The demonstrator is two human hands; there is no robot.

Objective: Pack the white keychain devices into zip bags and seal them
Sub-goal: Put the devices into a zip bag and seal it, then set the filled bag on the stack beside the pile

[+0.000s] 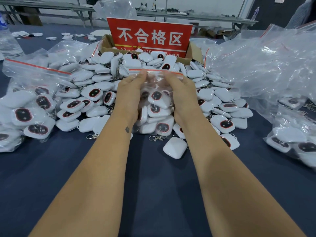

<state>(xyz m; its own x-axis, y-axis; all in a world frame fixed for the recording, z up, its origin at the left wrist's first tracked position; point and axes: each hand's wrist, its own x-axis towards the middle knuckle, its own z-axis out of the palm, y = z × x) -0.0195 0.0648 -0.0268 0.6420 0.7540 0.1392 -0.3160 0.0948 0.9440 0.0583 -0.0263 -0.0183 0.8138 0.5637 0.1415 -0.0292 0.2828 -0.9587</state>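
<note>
Our forearms cross bare navy cloth [153, 177]. Our left hand [130, 93] and right hand [181, 93] pinch the crinkly clear zip bag [157, 106] of glossy rounded devices [159, 98] upright, before the loose pile [95, 93].

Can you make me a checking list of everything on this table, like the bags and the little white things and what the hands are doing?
Surface: dark blue table, mostly covered at the back.
Job's things: held zip bag with white devices inside, red zip strip at top; loose device pile behind it; filled bags on the left.
Clutter: empty bag heap on the right; one stray device near the front.
Hands: left hand and right hand both grip the bag near its zip strip.
Cables: nothing seen.
Surroundings: red sign standing in a cardboard box.
</note>
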